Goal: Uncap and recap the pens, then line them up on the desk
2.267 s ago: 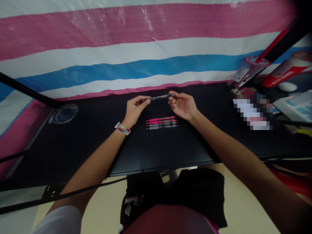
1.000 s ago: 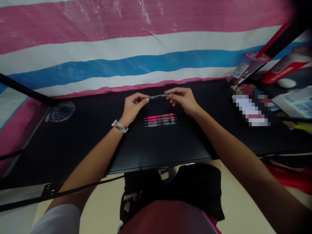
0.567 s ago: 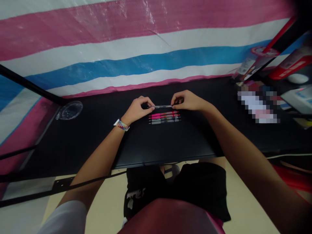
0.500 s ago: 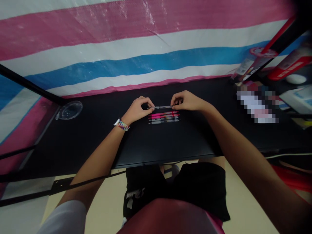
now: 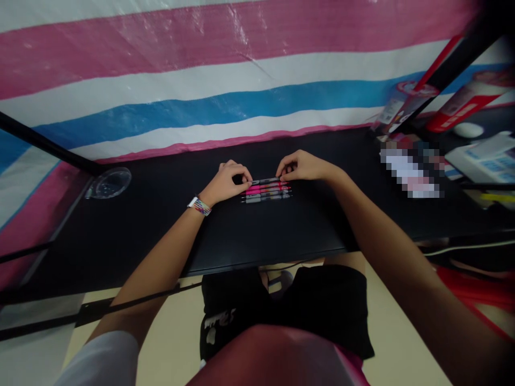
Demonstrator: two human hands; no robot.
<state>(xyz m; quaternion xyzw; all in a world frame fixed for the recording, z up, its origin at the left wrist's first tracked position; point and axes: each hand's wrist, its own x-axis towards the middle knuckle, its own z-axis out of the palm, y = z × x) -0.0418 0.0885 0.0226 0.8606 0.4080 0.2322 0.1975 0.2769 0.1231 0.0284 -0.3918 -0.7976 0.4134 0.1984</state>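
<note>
A dark, partly clear pen [image 5: 265,181] lies crosswise at the far side of a row of pens on the black table [image 5: 257,236]. My left hand [image 5: 228,183] pinches its left end between thumb and fingers. At the other end, my right hand [image 5: 300,166] has its thumb and fingertips closed on the tip. Just nearer to me, pink pens [image 5: 257,190] and grey pens [image 5: 265,199] lie side by side, parallel to the held pen. A colourful band circles my left wrist.
A clear plastic cup or lid [image 5: 111,183] lies at the table's left. On the right stand a clear cup with a red straw [image 5: 396,104], a red and white container [image 5: 458,110], a white box [image 5: 485,158] and a blurred-out patch. Striped sheeting [image 5: 225,107] hangs behind.
Both hands have brought the dark pen nearer, down against the row of pens. The view has shifted slightly to the right.
</note>
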